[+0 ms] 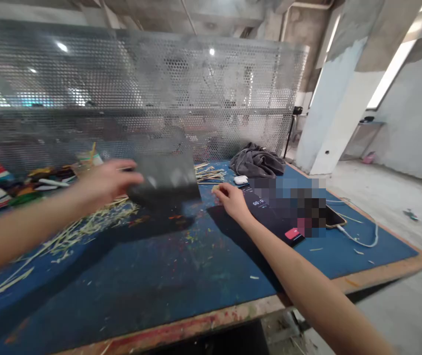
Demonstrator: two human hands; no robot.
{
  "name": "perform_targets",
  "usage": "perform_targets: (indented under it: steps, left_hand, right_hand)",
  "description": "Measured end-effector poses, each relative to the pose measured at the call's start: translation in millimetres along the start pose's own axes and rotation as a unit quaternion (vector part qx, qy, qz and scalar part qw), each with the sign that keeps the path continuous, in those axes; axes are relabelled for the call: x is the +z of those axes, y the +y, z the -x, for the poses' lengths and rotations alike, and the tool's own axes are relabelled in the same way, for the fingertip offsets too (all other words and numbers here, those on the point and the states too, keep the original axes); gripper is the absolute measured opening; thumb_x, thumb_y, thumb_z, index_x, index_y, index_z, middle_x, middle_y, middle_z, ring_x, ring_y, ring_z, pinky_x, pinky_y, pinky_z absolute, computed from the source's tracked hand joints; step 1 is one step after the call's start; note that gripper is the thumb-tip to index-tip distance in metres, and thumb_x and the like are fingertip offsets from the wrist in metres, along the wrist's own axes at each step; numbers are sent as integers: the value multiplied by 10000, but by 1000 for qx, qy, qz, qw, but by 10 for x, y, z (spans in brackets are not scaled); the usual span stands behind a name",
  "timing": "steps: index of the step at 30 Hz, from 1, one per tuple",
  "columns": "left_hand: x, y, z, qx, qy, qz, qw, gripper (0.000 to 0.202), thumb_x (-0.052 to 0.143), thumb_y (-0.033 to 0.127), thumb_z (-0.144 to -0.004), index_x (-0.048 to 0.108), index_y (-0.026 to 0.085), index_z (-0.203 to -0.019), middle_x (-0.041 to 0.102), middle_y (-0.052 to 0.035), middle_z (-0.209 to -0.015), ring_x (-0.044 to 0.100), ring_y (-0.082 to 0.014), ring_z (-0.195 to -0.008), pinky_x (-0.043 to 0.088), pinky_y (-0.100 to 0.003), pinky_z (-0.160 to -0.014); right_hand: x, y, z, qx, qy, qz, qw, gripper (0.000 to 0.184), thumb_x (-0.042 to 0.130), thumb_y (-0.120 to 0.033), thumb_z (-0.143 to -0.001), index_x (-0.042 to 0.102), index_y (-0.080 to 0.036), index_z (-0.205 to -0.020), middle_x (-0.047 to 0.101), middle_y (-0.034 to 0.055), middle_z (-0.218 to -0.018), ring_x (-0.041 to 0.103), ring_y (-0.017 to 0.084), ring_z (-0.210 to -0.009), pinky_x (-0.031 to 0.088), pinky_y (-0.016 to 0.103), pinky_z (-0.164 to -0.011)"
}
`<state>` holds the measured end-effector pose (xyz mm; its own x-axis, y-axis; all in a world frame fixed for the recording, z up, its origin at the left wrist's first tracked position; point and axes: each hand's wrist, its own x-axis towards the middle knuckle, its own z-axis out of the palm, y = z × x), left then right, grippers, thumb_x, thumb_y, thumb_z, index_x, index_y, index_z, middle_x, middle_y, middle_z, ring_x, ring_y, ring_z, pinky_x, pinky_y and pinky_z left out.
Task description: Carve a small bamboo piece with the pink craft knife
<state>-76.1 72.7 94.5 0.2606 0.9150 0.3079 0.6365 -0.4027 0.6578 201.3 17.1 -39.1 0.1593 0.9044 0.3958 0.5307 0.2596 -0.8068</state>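
The dark grey sheet (172, 180), smooth, straight-edged and blurred, is at the far middle of the paint-flecked blue tabletop (181, 261). The left hand (112, 178) has its fingers at the sheet's left edge; blur hides whether they grip it. The right hand (231, 199) pinches a small pale piece (215, 188) between thumb and fingers. A light, steady pinch would likely suit so slight a piece. Thin straw-like strips (95, 217) lie tangled left; a crumpled grey cloth (257, 160) sits far right.
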Motion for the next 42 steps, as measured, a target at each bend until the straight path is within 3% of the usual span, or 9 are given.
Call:
perform_targets:
  steps: [3,5,7,10,13,18,25,35,42]
  left_hand:
    - [530,-459,696,-3,-102,-40,994,724,684,479,-668,502,149,-1287,696,-169,-1130,674,-341,-1022,575,-484,-852]
    - [671,-578,928,40,-108,-76,990,763,670,528,-679,476,216,-1348,429,-147,-1487,386,-366,-1375,382,-529,-1103]
    - [641,-557,995,126,-153,-133,971,574,552,557,-805,543,268,-1301,332,-54,-1555,228,-316,-1459,234,-503,-1190]
    - [492,-437,962,220,-295,-187,911,450,399,551,-930,616,305,-1238,525,-7,-1427,437,-240,-1359,334,-398,-1154]
    - [491,-404,891,237,-362,-218,875,487,437,564,-926,550,323,-1335,476,8,-1467,445,-218,-1357,349,-355,-1140]
    - [821,-514,663,225,-306,-283,881,579,357,513,-969,415,194,-1449,331,-101,-1542,301,-260,-1438,231,-422,-1184]
    - [1193,-530,614,216,-259,-262,904,1075,411,812,-778,237,41,-1507,172,-198,-1573,184,-331,-1469,175,-454,-1196]
    - [1270,-586,643,202,-246,-229,920,1141,365,895,-693,254,112,-1515,178,-164,-1576,165,-318,-1476,78,-460,-1205]
    - [1264,-529,656,185,-252,-228,922,1163,372,896,-677,246,100,-1517,154,-141,-1587,113,-334,-1484,3,-481,-1204]
  right_hand:
    - [-34,-57,42,-8,-5,1,1000,225,526,-329,-952,652,-142,-963,664,38,-916,624,153,-807,522,326,-768]
    - [-28,-124,105,-16,-17,-1,1000,258,509,-315,-920,656,-152,-785,637,9,-708,580,129,-677,481,268,-702]
    - [0,-204,188,-22,-37,-8,999,235,536,-328,-866,652,-164,-745,619,-1,-643,552,122,-616,451,241,-639]
    - [48,-323,292,-22,-65,-20,997,202,560,-347,-824,656,-170,-806,647,9,-696,554,122,-593,439,232,-585]
    - [59,-425,318,-21,-88,-18,996,221,560,-364,-825,650,-162,-832,646,16,-713,545,120,-587,437,233,-577]
    - [48,-518,324,-39,-131,30,990,178,548,-293,-852,640,-163,-774,649,19,-757,560,127,-682,425,236,-647]
    - [100,-361,553,-29,-157,164,974,141,593,-129,-827,626,-172,-696,617,26,-766,551,142,-716,393,250,-677]
    - [460,-341,84,-14,-199,249,948,191,543,-171,-894,625,-167,-721,653,38,-739,556,145,-686,341,249,-642]
    - [37,-444,446,14,-268,275,923,259,540,-203,-875,562,-189,-617,563,-10,-598,490,127,-573,288,246,-555]
